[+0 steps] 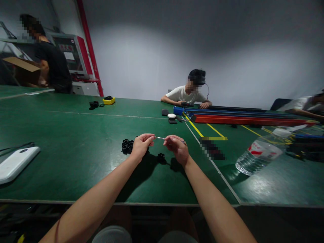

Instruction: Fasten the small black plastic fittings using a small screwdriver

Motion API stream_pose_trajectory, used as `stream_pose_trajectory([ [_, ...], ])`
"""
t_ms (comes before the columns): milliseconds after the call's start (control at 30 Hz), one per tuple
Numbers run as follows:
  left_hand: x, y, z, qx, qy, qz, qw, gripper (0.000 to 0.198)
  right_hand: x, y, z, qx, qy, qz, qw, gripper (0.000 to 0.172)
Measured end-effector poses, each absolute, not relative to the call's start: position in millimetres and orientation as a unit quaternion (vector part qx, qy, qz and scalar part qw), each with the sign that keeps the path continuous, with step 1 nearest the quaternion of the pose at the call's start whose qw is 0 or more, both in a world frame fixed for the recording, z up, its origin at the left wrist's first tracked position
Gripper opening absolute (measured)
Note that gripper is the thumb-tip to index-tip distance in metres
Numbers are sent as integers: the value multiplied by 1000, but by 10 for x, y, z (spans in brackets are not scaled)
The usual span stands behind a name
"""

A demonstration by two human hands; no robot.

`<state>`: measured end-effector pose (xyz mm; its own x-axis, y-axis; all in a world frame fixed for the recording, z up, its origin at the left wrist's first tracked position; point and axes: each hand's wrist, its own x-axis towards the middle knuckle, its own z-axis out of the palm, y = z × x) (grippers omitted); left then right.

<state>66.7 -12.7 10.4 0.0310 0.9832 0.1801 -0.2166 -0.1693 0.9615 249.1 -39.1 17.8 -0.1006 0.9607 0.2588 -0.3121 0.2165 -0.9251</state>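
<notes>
A thin, shiny metal rod [159,137] runs level between my two hands, above the green table. My left hand [142,145] pinches its left end with thumb and fingertips. At the other end, my right hand [178,147] has its fingers closed on the rod. Partly hidden behind my left hand lies a cluster of black ring-shaped parts [127,146]. One small black part [161,158] lies by itself on the table below the rod, between my wrists. The rod's ends are covered by my fingers.
A water bottle [260,152] stands at right, beyond a dark pixelated object [212,149]. Long red [243,119] and blue bars lie behind. At left are a white device [19,163] and a yellow bin [109,100]. A person [188,92] sits opposite; others are left and right.
</notes>
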Motion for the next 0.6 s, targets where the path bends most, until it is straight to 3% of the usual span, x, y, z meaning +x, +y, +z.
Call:
stream_pose_trajectory([
  [600, 659, -77, 64, 499, 371, 581, 525, 42, 2476, -388, 175, -319, -535, 533, 572, 25],
])
